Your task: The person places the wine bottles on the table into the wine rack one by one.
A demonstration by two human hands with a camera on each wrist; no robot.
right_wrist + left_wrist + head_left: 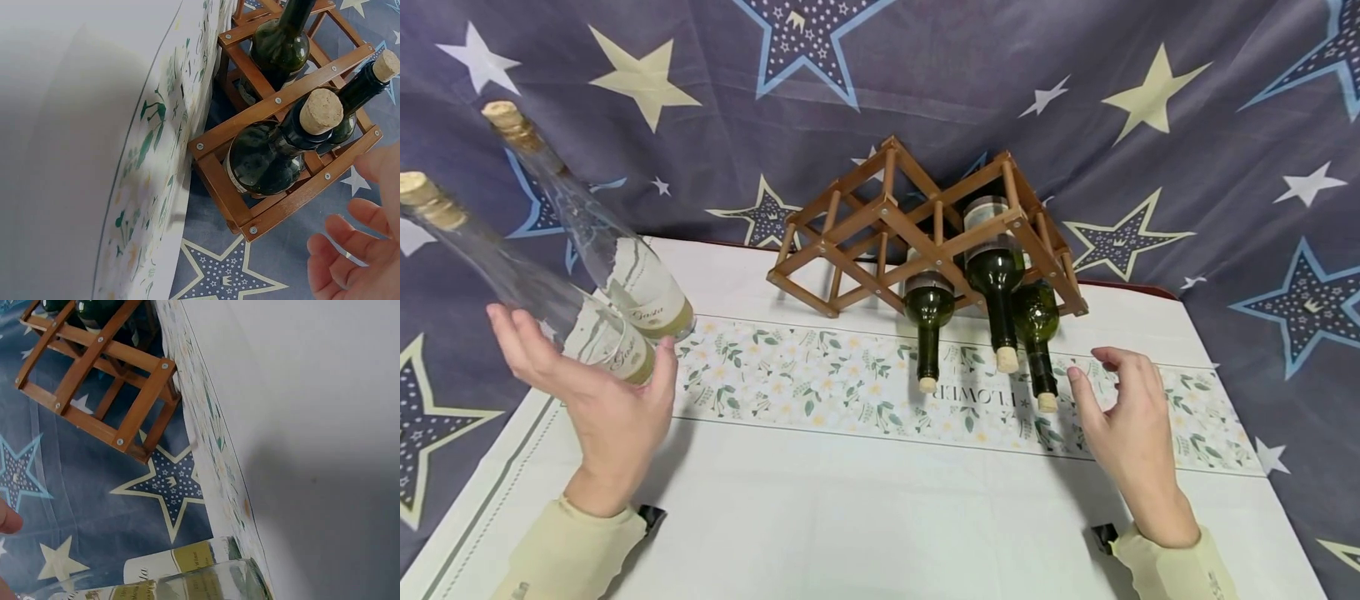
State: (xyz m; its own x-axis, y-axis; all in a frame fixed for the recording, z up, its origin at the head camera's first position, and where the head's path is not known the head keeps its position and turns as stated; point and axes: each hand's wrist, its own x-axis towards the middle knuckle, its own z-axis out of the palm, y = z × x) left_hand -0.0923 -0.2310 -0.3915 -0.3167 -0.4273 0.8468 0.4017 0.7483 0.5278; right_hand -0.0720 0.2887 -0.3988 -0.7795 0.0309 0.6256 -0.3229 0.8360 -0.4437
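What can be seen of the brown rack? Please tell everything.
The rack is an apparently wooden lattice of crossed slats and rods, screw heads at joints. It stands at the back of the white table, before the starry cloth. Three corked green bottles lie in its middle and right cells, necks outward; left cells hold none. Both hands are apart from it.

Rack (912,233): smooth wood, slight sheen. Within the rack, dark bottles (996,275): glossy glass, rough cork stoppers (1007,360). Left of the rack, clear bottles (591,218): smooth glass. Behind the rack, backdrop (970,83): matt cloth.
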